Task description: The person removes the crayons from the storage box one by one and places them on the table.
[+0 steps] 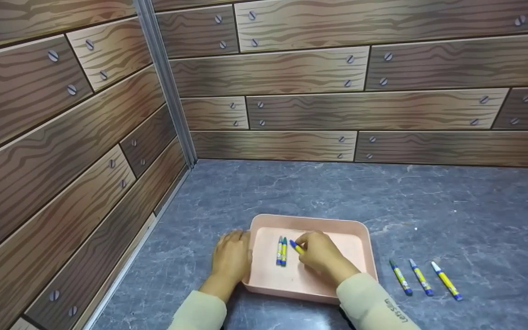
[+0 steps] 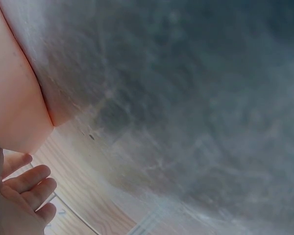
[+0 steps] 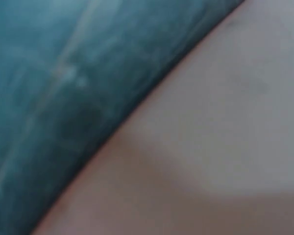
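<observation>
A pink rectangular tray (image 1: 310,295) lies on the table in the head view. Inside its left half, two crayons (image 1: 282,252) with yellow wrappers lie side by side. Just right of them, my right hand (image 1: 321,254) pinches a blue-tipped crayon (image 1: 297,247) low over the tray floor, its tip pointing up and left. My left hand (image 1: 232,256) rests against the outside of the tray's left wall. In the left wrist view, loosely bent fingers (image 2: 32,183) show beside the tray wall (image 2: 17,88). The right wrist view shows only blurred tray (image 3: 225,122) and tabletop, no hand.
Three more crayons lie apart on the table right of the tray: a dark-tipped crayon (image 1: 401,277), a grey-tipped crayon (image 1: 421,277) and a white-tipped crayon (image 1: 447,281). Wood-patterned walls (image 1: 291,146) bound the marbled grey table (image 1: 264,188) at the back and left.
</observation>
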A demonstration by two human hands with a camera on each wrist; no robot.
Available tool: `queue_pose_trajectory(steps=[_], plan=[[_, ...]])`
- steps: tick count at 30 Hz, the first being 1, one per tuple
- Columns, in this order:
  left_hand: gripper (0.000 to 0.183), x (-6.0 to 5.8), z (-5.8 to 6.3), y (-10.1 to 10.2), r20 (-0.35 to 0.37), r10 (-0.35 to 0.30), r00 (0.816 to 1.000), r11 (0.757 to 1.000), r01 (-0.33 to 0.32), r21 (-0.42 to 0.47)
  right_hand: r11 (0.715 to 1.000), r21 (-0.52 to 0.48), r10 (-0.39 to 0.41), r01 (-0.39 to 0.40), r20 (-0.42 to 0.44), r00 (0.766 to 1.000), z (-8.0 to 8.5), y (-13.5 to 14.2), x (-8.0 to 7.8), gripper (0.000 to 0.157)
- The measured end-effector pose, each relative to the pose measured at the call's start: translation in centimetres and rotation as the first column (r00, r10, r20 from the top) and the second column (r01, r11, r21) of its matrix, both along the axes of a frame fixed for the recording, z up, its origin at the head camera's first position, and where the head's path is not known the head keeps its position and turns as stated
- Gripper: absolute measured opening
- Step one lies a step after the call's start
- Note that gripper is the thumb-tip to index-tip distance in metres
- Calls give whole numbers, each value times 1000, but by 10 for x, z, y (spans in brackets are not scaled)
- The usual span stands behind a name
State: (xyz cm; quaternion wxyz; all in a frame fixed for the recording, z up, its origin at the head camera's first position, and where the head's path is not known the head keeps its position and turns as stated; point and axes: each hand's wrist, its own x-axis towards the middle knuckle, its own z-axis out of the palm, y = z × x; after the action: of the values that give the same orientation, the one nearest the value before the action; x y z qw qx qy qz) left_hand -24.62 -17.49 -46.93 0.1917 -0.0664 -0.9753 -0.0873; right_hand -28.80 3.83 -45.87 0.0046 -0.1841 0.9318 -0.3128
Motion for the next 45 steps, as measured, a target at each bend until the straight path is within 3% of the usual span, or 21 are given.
queue_pose_trajectory(steps=[7,12,21,32,40,45], plan=[[39,0,-1,1,-22,-4,1000,1000,3,-4,997,-78,-6,8,23,1000,7,8,1,34],[38,0,-1,1,-26,-7,1000,1000,7,2,992,-117,-40,48,75,996,20,14,-1,37],[37,1,0,2,-20,-4,1000,1000,4,0,985,-159,-59,70,76,995,45,36,-2,43],[38,0,-1,1,-8,3,1000,1000,-3,-8,986,-152,-69,65,-20,997,59,93,-3,39],[38,1,0,1,-11,7,1000,1000,-7,-10,987,-122,-108,106,-7,994,59,142,1,42],[38,1,0,2,-9,4,1000,1000,-4,1,987,-103,-128,123,-43,991,54,174,4,43]])
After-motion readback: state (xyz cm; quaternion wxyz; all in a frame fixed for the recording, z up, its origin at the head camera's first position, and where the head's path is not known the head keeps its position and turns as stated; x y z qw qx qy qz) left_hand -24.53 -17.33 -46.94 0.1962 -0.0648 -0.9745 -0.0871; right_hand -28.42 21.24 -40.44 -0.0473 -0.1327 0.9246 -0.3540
